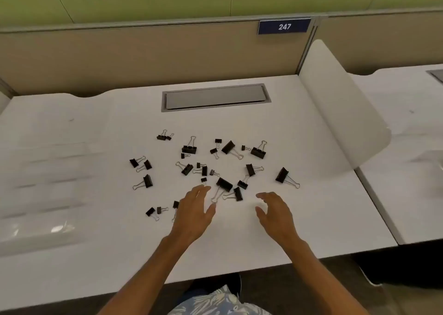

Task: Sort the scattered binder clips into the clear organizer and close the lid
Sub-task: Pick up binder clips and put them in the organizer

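1. As I read it, the step in hand is the very first pick. The black metal binder clips with silver wire handles (224, 184) are all loose on the white surface (239, 242), scattered just ahead of both hands and out to either side. None look to be boxed yet.
2. The clips come in big, medium and tiny, so I'd go one size at a time. Pinch each by its black body or its wire loops rather than scooping. In the bunch ahead of and between the two hands some handles cross, so lift straight up to avoid dragging the neighbours along.
3. The clear plastic compartment organizer (48, 171) sits well off to the left of the left hand. It's blurry and see-through, so I honestly can't tell how the compartments are laid out. The lid is probably open, but don't quote me.
4. The left hand (194, 211) is palm down with its fingers fairly straight and spread, and it holds nothing. Its fingertips stop just short of a tiny clip, and another clip is half hidden behind its outer edge.
5. The right hand (275, 216) has its thumb and fingers apart in a loose curve. It's empty and touching no clip. The nearest clips lie just ahead and to the left of its fingertips, so that's an easy first grab.
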`<state>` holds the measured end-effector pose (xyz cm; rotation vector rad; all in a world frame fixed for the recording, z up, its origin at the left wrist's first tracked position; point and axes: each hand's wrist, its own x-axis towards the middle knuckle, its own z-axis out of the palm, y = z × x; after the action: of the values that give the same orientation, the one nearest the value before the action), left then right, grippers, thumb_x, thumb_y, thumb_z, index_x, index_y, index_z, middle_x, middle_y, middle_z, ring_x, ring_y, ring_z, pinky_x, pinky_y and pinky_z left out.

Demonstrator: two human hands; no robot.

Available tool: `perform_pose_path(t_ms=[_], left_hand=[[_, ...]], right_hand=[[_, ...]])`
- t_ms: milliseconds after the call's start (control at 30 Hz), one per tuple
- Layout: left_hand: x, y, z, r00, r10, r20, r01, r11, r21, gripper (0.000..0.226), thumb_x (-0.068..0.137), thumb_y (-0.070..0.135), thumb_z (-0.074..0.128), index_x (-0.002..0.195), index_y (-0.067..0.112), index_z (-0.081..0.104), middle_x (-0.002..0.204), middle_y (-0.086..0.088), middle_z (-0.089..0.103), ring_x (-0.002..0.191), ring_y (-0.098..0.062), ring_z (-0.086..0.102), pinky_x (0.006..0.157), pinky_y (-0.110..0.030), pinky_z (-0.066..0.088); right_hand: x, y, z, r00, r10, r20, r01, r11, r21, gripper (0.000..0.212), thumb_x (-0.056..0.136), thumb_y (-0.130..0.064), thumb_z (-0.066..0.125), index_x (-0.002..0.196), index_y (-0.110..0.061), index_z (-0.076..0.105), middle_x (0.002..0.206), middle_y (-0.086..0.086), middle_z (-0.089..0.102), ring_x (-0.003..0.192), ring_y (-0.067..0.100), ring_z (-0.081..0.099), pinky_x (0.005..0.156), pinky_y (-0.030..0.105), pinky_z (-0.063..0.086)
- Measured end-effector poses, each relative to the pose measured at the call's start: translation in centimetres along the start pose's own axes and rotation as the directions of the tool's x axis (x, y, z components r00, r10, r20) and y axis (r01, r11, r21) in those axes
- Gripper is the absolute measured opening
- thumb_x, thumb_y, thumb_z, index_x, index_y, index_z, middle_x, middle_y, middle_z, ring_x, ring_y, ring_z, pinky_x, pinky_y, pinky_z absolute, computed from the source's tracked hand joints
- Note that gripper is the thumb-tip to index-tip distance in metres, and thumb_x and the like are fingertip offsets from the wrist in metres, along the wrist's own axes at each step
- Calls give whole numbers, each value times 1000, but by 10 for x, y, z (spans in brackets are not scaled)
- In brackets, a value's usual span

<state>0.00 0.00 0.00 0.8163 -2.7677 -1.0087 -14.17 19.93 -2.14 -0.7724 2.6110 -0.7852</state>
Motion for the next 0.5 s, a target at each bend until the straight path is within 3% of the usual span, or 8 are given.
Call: perform_pose_path(t_ms=[133, 267, 400, 500], left_hand=[[33, 6, 12, 997, 13, 82, -8, 998, -54, 57, 94, 26, 60, 146, 20, 37, 159, -1, 22, 145, -17, 26, 116, -35, 30], [66, 9, 25, 981, 86, 172, -103, 990, 92, 58, 97, 16, 57, 149, 21, 32, 161, -5, 16, 147, -21, 22, 116, -32, 26], [94, 9, 34, 959, 126, 253, -204, 928, 311, 61, 96, 13, 57, 150, 21, 30, 161, -9, 17, 144, -26, 25, 115, -38, 30], [105, 8, 36, 945, 178, 273, -285, 856, 430, 50, 96, 20, 57, 143, 17, 42, 157, -8, 22, 136, -28, 32, 109, -39, 36]], right_hand=[[9, -1, 6, 999, 32, 38, -33, 999, 31, 35, 95, -23, 62, 129, -21, 58, 130, 0, 59, 115, 17, 57, 101, 31, 45], [18, 1, 10, 998, 53, 31, -55, 996, 70, 34, 95, -23, 61, 129, -21, 59, 131, -1, 59, 116, 17, 56, 101, 28, 42], [25, 2, 13, 998, 59, 29, -61, 995, 78, 33, 96, -25, 60, 129, -22, 59, 131, -2, 59, 116, 15, 56, 98, 22, 39], [29, 5, 14, 997, 78, 12, -78, 994, 82, 33, 96, -27, 60, 129, -22, 59, 131, -2, 59, 116, 16, 56, 97, 22, 37]])
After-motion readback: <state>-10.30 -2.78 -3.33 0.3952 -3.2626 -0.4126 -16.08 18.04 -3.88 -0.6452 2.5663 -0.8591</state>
